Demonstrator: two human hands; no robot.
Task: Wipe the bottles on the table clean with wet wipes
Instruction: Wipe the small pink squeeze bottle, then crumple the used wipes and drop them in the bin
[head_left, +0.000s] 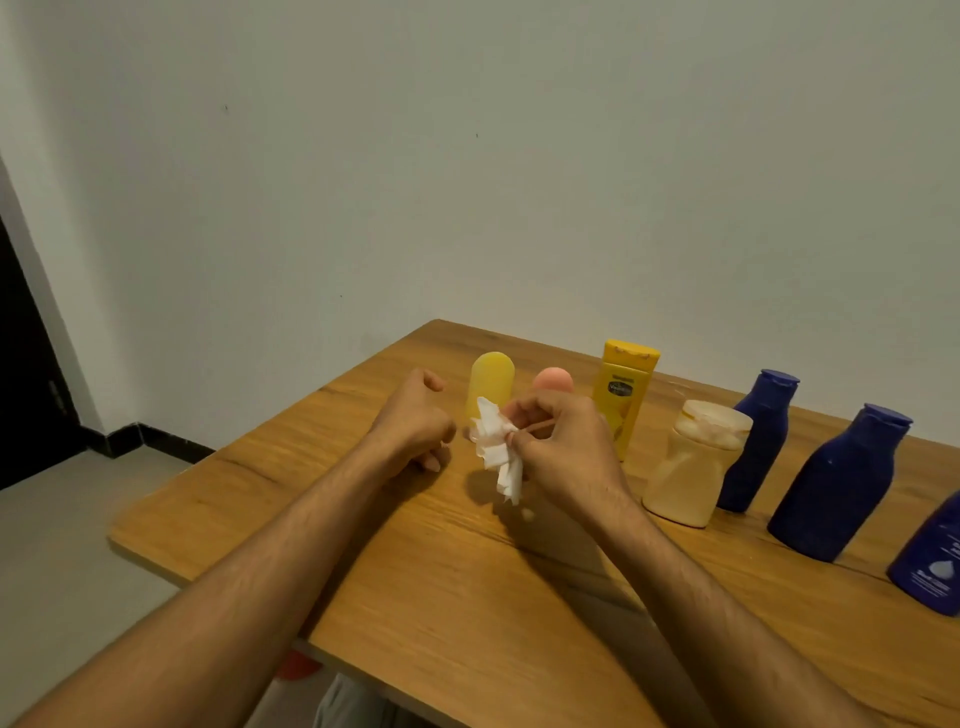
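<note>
My right hand (558, 441) pinches a crumpled white wet wipe (496, 449) above the wooden table (467, 597). My left hand (415, 421) is curled into a loose fist just left of the wipe, holding nothing. Behind the hands stand a rounded yellow bottle (492, 384) and a pink bottle (553, 382), the latter mostly hidden by my right hand. To the right, in a row, are a yellow lotion bottle (626, 389), a cream jar-shaped bottle (693, 462) and two dark blue bottles (761, 441) (836, 483). A third blue bottle (930, 566) is cut off by the right edge.
The table's left edge (150, 551) drops to a grey floor. A plain wall rises behind the table, and a dark doorway (26, 364) lies at the far left. Bare wood stretches in front of the hands.
</note>
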